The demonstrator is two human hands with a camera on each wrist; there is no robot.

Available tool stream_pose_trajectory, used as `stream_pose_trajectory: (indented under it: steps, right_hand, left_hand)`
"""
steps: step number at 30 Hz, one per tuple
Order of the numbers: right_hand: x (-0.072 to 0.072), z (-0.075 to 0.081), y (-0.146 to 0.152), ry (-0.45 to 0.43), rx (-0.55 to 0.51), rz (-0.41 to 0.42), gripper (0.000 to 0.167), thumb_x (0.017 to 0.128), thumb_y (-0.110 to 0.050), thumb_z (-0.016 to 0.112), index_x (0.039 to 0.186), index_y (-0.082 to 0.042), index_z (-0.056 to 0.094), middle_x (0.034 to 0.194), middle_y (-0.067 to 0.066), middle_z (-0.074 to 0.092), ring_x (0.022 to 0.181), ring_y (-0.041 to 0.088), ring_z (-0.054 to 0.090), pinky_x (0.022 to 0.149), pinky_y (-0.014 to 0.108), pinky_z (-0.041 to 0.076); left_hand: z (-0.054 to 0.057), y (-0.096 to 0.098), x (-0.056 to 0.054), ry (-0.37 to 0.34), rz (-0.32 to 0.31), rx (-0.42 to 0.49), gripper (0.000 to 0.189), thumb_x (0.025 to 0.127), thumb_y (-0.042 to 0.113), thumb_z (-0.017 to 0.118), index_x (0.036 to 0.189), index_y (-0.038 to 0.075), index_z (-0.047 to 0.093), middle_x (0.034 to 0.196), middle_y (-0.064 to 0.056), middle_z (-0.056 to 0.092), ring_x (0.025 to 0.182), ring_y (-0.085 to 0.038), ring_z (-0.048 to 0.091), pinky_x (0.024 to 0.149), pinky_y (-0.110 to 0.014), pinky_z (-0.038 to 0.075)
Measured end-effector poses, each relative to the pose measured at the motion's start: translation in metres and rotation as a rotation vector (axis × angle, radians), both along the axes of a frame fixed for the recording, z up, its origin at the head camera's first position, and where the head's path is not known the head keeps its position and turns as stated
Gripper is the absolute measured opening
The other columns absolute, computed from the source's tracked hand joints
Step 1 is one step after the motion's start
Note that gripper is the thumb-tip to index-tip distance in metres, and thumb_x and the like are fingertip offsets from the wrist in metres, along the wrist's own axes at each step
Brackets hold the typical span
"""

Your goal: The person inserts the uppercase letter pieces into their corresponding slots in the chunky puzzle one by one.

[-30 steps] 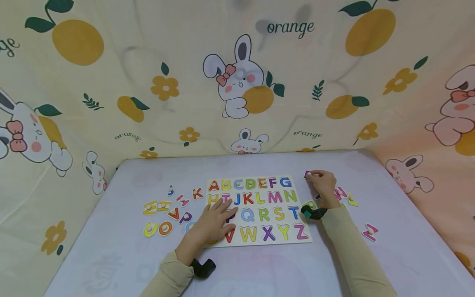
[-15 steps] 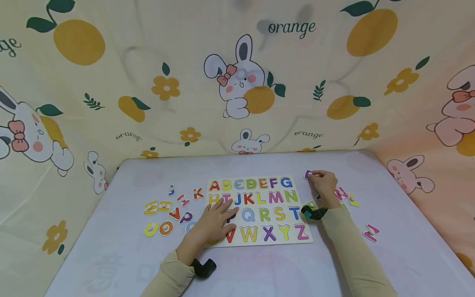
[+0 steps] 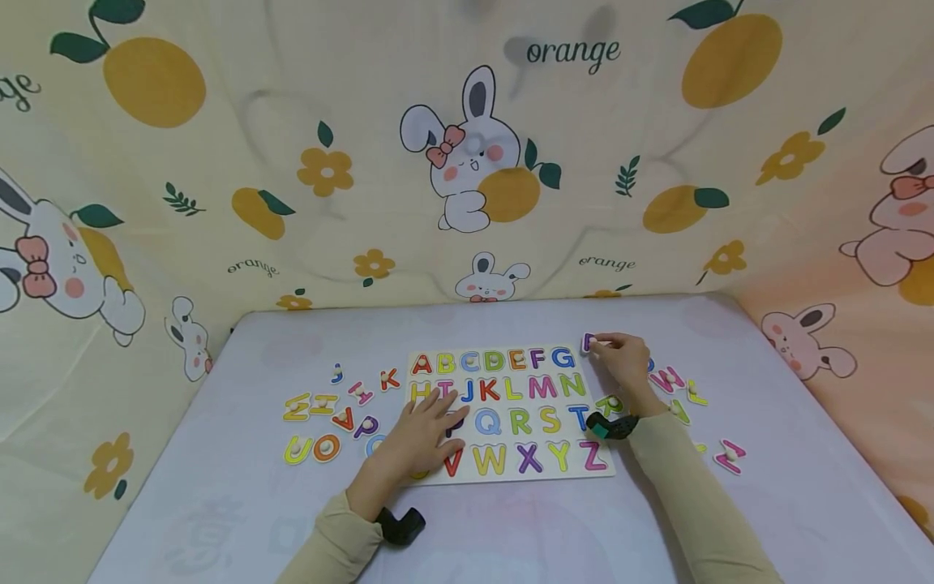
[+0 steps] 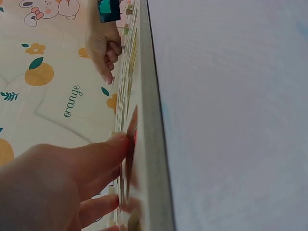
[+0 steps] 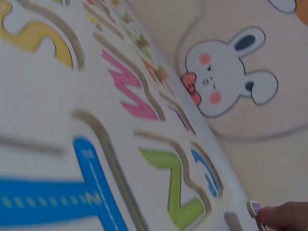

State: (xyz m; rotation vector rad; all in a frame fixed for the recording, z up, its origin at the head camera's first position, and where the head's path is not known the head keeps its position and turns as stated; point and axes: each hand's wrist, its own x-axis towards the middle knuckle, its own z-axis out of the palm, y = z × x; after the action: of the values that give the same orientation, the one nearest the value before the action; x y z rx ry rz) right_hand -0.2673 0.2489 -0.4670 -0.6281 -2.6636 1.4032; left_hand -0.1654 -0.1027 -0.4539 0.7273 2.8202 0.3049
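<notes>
My left hand (image 3: pixel 416 434) rests on the white alphabet puzzle board (image 3: pixel 536 439), fingers spread over its left side and covering some letters. Seen edge-on in the left wrist view, the board (image 4: pixel 153 120) has my fingers against its face. Beyond the board's far right corner, my right hand (image 3: pixel 626 365) pinches a small purple letter piece (image 3: pixel 588 344), perhaps an F, between thumb and fingertips. Only the end of that purple piece (image 5: pixel 255 208) shows in the right wrist view, beside a fingertip. Pieces with knobs sit in the slots for A to E.
Loose letter pieces lie left of the board, among them an orange O (image 3: pixel 326 448), a yellow U (image 3: pixel 297 450) and a red K (image 3: pixel 389 380). On the right are a pink M or W (image 3: pixel 667 380), a green R (image 3: pixel 610 405) and a pink piece (image 3: pixel 730 457). Patterned cloth (image 3: pixel 328 243) backs the table.
My right hand has moved left toward the board's far right corner with the purple letter piece, uncovering some loose pieces behind it. My left hand stays where it was.
</notes>
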Motion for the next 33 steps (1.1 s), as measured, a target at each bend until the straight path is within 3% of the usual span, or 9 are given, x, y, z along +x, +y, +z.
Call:
stream_pose_trajectory:
  steps: [10, 22, 33]
  right_hand:
    - [0.009, 0.006, -0.020, 0.004, 0.017, 0.104, 0.035, 0.094, -0.027, 0.062, 0.122, -0.006, 0.066, 0.098, 0.012, 0.056, 0.092, 0.022, 0.045, 0.069, 0.026, 0.036]
    - [0.011, 0.001, -0.037, 0.054, 0.021, 0.192, 0.031, 0.091, -0.024, 0.066, 0.115, -0.004, 0.070, 0.082, 0.004, 0.053, 0.082, 0.018, 0.044, 0.060, 0.022, 0.035]
    - [0.012, 0.000, -0.052, 0.052, 0.023, 0.228, 0.031, 0.091, -0.023, 0.066, 0.114, -0.004, 0.070, 0.087, 0.007, 0.057, 0.084, 0.019, 0.047, 0.060, 0.021, 0.037]
  left_hand:
    - [0.000, 0.001, 0.000, -0.009, 0.006, 0.020, 0.056, 0.094, 0.045, 0.054, 0.146, 0.026, 0.043, 0.161, -0.003, 0.029, 0.152, -0.032, 0.020, 0.117, -0.063, 0.023]
    - [0.000, 0.001, 0.002, -0.017, 0.003, 0.024, 0.056, 0.094, 0.044, 0.054, 0.146, 0.026, 0.042, 0.161, -0.004, 0.029, 0.152, -0.033, 0.020, 0.117, -0.063, 0.022]
    - [0.003, 0.000, 0.002, -0.014, 0.009, 0.024, 0.056, 0.094, 0.045, 0.054, 0.146, 0.026, 0.043, 0.161, -0.003, 0.029, 0.152, -0.032, 0.020, 0.117, -0.063, 0.022]
